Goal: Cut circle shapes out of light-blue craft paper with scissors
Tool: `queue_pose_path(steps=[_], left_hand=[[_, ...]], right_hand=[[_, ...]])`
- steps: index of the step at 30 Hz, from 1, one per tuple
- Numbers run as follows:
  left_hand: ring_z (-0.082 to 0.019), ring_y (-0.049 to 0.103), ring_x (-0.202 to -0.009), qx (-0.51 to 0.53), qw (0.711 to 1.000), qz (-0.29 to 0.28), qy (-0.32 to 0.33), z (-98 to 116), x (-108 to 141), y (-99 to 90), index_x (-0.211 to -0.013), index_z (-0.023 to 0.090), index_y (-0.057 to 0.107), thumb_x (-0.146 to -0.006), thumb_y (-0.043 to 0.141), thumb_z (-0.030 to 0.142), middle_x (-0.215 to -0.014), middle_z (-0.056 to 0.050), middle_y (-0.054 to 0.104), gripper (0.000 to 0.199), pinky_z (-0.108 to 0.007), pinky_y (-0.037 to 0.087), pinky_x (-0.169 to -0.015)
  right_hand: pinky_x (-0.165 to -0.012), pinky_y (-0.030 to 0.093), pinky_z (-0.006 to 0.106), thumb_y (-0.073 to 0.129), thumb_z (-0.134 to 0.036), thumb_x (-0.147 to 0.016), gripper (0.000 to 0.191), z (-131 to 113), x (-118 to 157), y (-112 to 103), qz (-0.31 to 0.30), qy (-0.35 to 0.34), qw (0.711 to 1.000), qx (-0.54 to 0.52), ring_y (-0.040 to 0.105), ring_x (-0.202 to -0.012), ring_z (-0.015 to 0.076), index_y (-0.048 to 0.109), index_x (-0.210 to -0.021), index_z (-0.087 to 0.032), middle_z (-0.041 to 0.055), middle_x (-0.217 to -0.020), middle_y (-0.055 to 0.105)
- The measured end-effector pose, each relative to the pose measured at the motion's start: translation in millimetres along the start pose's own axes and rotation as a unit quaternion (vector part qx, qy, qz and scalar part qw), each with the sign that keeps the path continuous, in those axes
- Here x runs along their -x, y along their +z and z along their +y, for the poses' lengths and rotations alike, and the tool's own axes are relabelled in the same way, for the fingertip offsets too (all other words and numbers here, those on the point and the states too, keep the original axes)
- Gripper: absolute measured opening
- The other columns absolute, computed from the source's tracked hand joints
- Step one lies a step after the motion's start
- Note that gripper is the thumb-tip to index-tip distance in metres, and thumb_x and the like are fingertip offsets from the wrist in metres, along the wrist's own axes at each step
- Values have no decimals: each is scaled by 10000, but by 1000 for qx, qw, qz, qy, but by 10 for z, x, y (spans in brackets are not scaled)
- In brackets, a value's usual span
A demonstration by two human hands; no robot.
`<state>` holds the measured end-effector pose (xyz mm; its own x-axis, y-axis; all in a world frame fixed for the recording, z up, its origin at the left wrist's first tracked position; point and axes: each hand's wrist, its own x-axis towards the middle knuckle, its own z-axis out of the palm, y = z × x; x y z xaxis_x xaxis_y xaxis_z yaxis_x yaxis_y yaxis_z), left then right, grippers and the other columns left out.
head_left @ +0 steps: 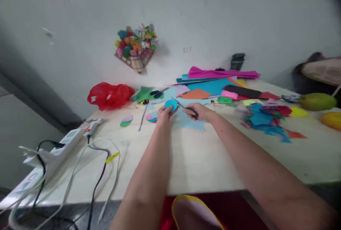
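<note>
My left hand (164, 113) pinches a round blue paper disc (171, 105) above the middle of the table. In my right hand (197, 111) is a pair of scissors (191, 112) with dark handles, its blades pointing left at the disc's right edge. Whether the blades touch the paper I cannot tell. Beneath the hands lies a light blue paper sheet (189, 122). Just left of my left hand are several overlapping paper discs (151, 117), partly hidden by it. Farther left rest a lilac disc (128, 118) and a green disc (124, 124).
A red plastic bag (110, 96) and dark-handled scissors (156, 94) lie at the back left. Coloured sheets (210, 87) fill the back. Crumpled paper scraps (263, 116) and a green fruit-like object (317, 101) sit right. A power strip (62, 155) and cables line the left edge.
</note>
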<state>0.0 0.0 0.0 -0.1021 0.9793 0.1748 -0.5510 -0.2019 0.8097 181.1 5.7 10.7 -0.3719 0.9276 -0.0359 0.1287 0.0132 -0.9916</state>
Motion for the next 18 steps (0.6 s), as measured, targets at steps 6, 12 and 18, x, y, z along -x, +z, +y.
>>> queue_pose_path(steps=[6, 12, 18], left_hand=[[-323, 753, -977, -28, 1000, -5, -8, -15, -16, -41, -800, 146, 730, -563, 901, 283, -801, -88, 761, 322, -429, 568, -919], [-320, 757, -964, -27, 1000, 0, -8, 6, 9, -18, -793, 143, 729, -598, 887, 260, -787, -82, 762, 277, -459, 553, -965], [-316, 758, -950, -13, 1000, -8, -7, 10, 21, -5, -783, 131, 740, -574, 890, 237, -797, -84, 765, 279, -459, 555, -972]], right_hand=[[-355, 272, 213, 730, -338, -747, 293, -25, 36, 1, -10, -20, 1000, 3, 396, -346, 76, 495, -641, -199, -48, -458, 484], [-370, 250, 205, 764, -361, -756, 282, -132, 148, 23, 0, -9, 999, 46, 445, -376, 79, 547, -717, -185, -37, -505, 534], [-367, 224, 207, 754, -367, -758, 296, -193, 209, 41, -1, -5, 999, 50, 437, -378, 76, 524, -705, -188, -40, -501, 521]])
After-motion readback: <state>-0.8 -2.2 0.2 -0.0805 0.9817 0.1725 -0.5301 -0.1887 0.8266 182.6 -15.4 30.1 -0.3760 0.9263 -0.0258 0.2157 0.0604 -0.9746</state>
